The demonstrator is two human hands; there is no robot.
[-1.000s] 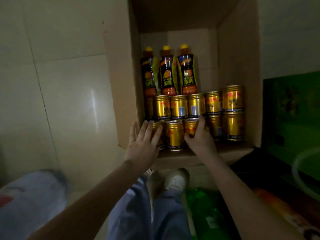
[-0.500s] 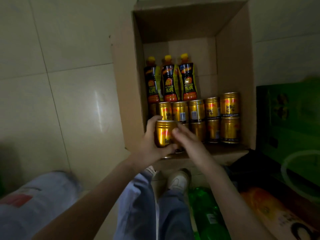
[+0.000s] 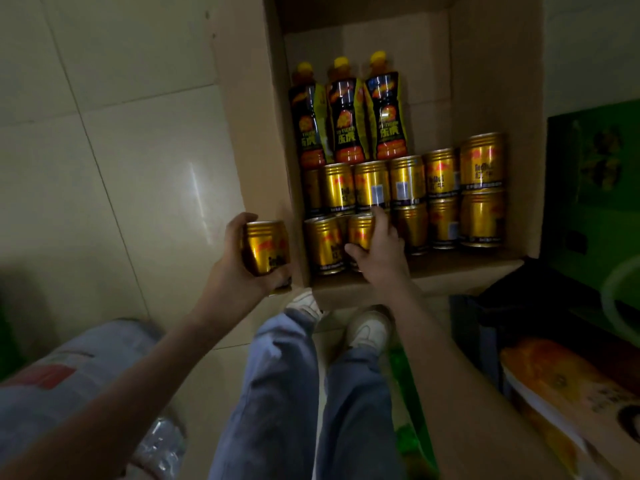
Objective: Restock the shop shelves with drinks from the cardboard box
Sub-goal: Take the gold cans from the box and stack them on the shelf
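Cans of gold metal (image 3: 408, 181) lie stacked in the near half of the cardboard box (image 3: 491, 81), with three dark bottles (image 3: 346, 112) beyond them toward the far wall. My left hand (image 3: 239, 271) has the first can (image 3: 266, 247) out of the box. Its fingers and thumb are curled round the body, and it holds the can just left of the box's left wall, above the tiled floor (image 3: 121, 168). My right hand (image 3: 381, 251) is inside the box at the near row. Its thumb is on the left side of the second can (image 3: 360, 233) and its fingers are wrapped over it from the right. That can sits in the stack, close against the neighbour can (image 3: 323, 244) on its left.

I judge the step in hand to be pulling this second can free. I would close the grip round the can's middle rather than its rim and draw it toward me along its own length. That way it neither drags the neighbour nor unsettles the row stacked just behind. The light is dim and the metal looks slick, so I would make sure of the hold before lifting. I would also keep the left hand level meanwhile. No shelves show in this view, so I would turn to find them only once both cans are secure.
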